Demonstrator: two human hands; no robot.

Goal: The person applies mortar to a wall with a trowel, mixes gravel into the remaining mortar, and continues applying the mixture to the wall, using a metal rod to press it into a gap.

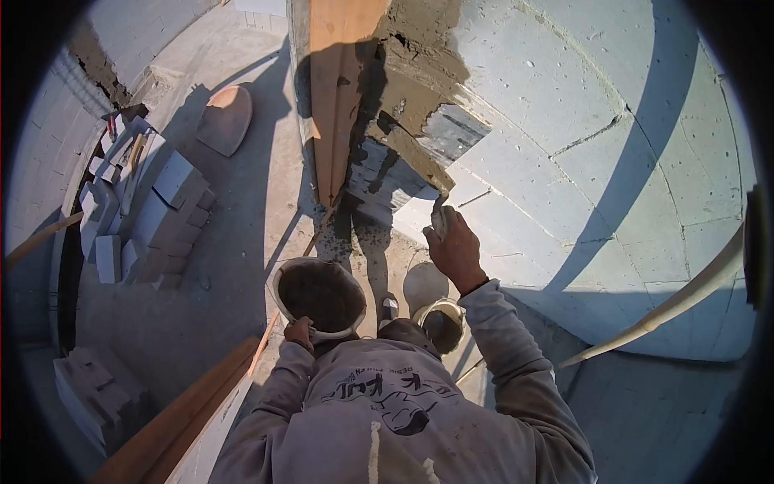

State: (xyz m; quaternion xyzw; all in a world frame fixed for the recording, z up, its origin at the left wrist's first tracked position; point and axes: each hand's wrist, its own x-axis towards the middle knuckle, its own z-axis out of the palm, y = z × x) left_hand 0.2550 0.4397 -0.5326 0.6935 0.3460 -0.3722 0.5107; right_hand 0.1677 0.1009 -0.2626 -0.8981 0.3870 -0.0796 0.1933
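My right hand (457,248) is closed round the handle of a trowel (421,164), whose mortar-smeared blade lies up against the block wall (524,105). Around the blade, wet grey mortar (419,81) covers a strip of the wall beside an upright wooden board (329,121). Low at my left side, my left hand (300,332) grips the rim of a round bucket (360,294), its fingers partly hidden. Dark grey mortar (318,292) shows inside it.
Near my feet stands a second bucket (461,310) with dark contents. Stacked white blocks (165,202) and a rounded board (226,121) are on the left. Wooden planks (189,411) lie at lower left, and a pale pole (669,310) slants at right.
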